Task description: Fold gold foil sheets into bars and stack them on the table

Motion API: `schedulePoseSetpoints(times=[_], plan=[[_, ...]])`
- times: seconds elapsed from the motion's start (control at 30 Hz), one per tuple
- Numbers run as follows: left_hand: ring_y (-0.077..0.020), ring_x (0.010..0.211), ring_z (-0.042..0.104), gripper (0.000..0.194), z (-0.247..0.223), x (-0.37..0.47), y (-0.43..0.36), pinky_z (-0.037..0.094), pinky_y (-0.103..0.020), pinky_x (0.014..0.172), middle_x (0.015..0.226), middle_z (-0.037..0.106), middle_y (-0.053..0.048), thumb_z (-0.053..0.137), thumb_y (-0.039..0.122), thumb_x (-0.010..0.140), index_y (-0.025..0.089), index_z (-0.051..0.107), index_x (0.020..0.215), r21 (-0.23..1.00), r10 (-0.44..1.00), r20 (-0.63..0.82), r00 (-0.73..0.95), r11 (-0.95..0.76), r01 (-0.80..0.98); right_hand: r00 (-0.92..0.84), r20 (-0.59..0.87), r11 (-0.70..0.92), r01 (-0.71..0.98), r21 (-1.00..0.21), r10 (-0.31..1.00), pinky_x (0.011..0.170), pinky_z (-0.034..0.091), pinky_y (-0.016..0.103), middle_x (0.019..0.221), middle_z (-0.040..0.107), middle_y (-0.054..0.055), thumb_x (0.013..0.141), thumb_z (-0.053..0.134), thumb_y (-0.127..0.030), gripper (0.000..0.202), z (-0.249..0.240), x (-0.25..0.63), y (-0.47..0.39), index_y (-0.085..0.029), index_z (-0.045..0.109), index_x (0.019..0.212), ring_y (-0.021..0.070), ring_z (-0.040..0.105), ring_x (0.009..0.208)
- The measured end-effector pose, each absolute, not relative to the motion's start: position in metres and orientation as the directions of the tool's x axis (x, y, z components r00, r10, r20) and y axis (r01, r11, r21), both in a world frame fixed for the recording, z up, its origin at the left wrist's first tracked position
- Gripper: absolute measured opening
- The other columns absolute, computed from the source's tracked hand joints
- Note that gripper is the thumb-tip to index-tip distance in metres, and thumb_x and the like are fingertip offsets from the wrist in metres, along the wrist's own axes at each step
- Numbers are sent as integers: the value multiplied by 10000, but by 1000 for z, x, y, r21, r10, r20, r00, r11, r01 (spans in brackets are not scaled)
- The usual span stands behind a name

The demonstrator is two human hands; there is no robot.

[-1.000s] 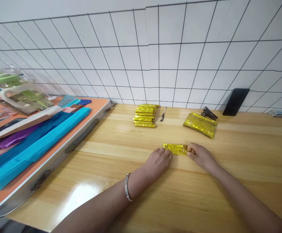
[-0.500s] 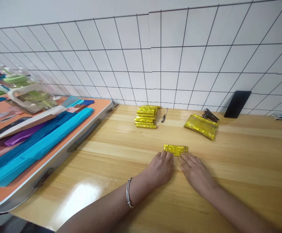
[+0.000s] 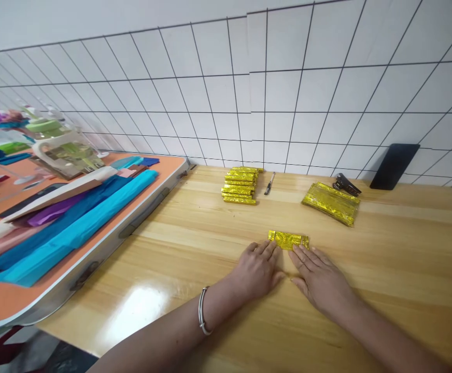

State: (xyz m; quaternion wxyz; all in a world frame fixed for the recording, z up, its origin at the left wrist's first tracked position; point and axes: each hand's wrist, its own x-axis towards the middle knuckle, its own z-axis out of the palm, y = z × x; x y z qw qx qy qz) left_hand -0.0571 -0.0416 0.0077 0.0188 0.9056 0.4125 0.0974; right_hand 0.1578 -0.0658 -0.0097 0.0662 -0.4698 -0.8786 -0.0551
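Observation:
A crinkled strip of folded gold foil paper (image 3: 287, 239) lies flat on the wooden table in front of me. The fingertips of my left hand (image 3: 259, 270) rest on its near left edge, fingers extended and thumb out to the side. On its near right part lie the fingers of my right hand (image 3: 322, 277), stretched flat with the thumb apart. Neither hand grips the foil. Beyond it sits a stack of narrow folded gold foil strips (image 3: 240, 186). Further right is a flat pile of gold foil sheets (image 3: 330, 203).
A pen (image 3: 269, 184) lies beside the folded stack. A dark clip (image 3: 345, 184) touches the foil pile, and a black phone (image 3: 394, 167) leans on the tiled wall. To the left, an orange-topped table (image 3: 171, 167) carries coloured paper rolls (image 3: 82, 220) and a clear jug (image 3: 70, 153).
My fingers have gone from bent and pressed at the strip's near edge to flatter, with thumbs spread out. The right fingers reach further onto the foil. The whole view has shifted slightly.

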Motion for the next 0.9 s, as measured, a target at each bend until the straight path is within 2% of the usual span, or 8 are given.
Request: schedulePoseSetpoints(times=[0.2, 0.3, 0.4, 0.5, 0.57, 0.63, 0.77, 0.9], plan=[[-172, 1065, 543, 286, 18, -50, -10, 343, -330, 966, 1072, 638, -61, 337, 315, 935, 192, 587, 999, 211, 717, 173, 675, -696, 686, -515, 134, 516, 856, 32, 846, 1003, 329, 474, 1287, 499, 217, 820, 496, -486, 555, 1, 119, -95, -115, 558, 1229, 340, 446, 1203], [-184, 1134, 503, 265, 9, -43, -8, 303, -334, 1021, 1127, 610, -92, 390, 312, 917, 158, 572, 1033, 159, 708, 202, 677, -705, 691, -523, 113, 528, 849, -20, 845, 1012, 324, 475, 1285, 516, 183, 808, 515, -491, 529, 9, 105, -104, -158, 574, 1214, 338, 448, 1203], [-219, 1279, 367, 392, -4, -40, -17, 223, -365, 1083, 1324, 464, -149, 397, 326, 909, 99, 466, 1221, 96, 725, 240, 645, -679, 728, -558, 58, 561, 821, -106, 828, 1027, 308, 480, 1330, 475, 162, 792, 546, -478, 526, 20, 106, -108, -185, 560, 1229, 331, 418, 1231], [-253, 1326, 286, 491, -11, -40, -26, 190, -392, 1100, 1379, 394, -171, 373, 396, 907, 72, 418, 1273, 91, 743, 230, 629, -660, 746, -606, -15, 589, 778, -218, 795, 1024, 316, 474, 1335, 470, 158, 799, 553, -431, 477, 35, 120, -105, -183, 576, 1205, 317, 414, 1237], [-273, 1336, 260, 578, -12, -40, -29, 178, -404, 1106, 1387, 377, -184, 363, 478, 891, 59, 401, 1288, 113, 750, 228, 620, -653, 749, -631, -19, 597, 743, -303, 776, 993, 357, 457, 1292, 529, 108, 840, 507, -372, 350, 43, 134, -97, -224, 619, 1137, 288, 473, 1186], [-282, 1340, 248, 647, -10, -40, -27, 174, -414, 1107, 1391, 367, -192, 352, 544, 872, 57, 389, 1296, 140, 748, 235, 621, -658, 739, -646, 3, 594, 701, -394, 764, 901, 445, 369, 1160, 630, 61, 888, 422, -286, 306, 46, 148, -84, -245, 619, 1119, 209, 580, 1031], [-254, 1341, 256, 620, -6, -43, -5, 199, -405, 1099, 1391, 377, -168, 335, 563, 872, 100, 409, 1279, 171, 686, 247, 684, -726, 666, -504, 143, 523, 810, -264, 852, 902, 440, 432, 1147, 624, 109, 899, 384, -255, 329, 32, 174, -59, -172, 617, 1115, 250, 560, 1040], [-212, 1353, 234, 541, 0, -45, 35, 225, -356, 1089, 1406, 373, -119, 346, 505, 897, 144, 407, 1295, 141, 521, 216, 826, -854, 501, -509, 100, 518, 828, -213, 855, 933, 431, 433, 1159, 607, 126, 876, 429, -237, 361, 18, 181, -58, -122, 563, 1190, 255, 532, 1062]])
